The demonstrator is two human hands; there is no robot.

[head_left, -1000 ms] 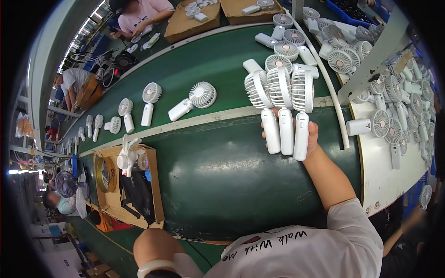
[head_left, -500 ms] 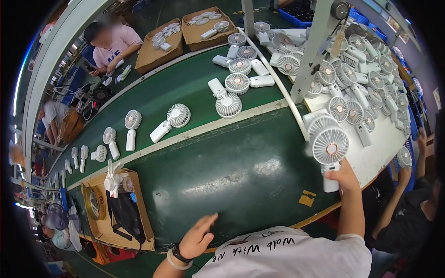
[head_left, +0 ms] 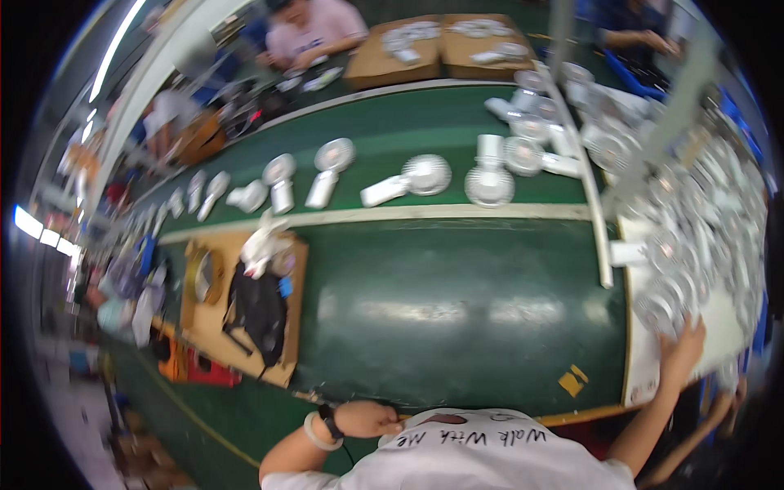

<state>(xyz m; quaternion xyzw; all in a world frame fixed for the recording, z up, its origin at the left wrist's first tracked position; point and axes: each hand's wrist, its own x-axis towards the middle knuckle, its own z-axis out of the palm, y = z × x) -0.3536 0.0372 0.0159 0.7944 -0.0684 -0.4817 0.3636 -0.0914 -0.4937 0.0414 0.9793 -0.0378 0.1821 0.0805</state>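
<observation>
At the right, my right hand (head_left: pixel 684 349) reaches over the white board (head_left: pixel 645 359) with its fingers at the lower edge of a white handheld fan (head_left: pixel 663 300). Motion blur hides whether the fingers grip it or only touch it. A large heap of white handheld fans (head_left: pixel 727 220) lies just beyond on the same board. My left hand (head_left: pixel 367 418) is down by the front edge of the green table, in front of my white shirt. Its fingers are curled closed, and what they hold, if anything, is hidden. A dark watch and a pale band circle that wrist.
A green conveyor (head_left: pixel 376 135) carries a row of white fans behind a pale rail (head_left: pixel 457 214). An open carton (head_left: pixel 298 314) on the left holds a black bag and a tape roll. Two cardboard trays (head_left: pixel 400 61) stand beyond. A metal post (head_left: pixel 665 110) rises beside the heap. Co-workers sit around.
The view has turned, shifting the scene. My right hand has brought the raised fan down to the heap's near edge. My left hand has drawn back toward my body and its fingers have curled.
</observation>
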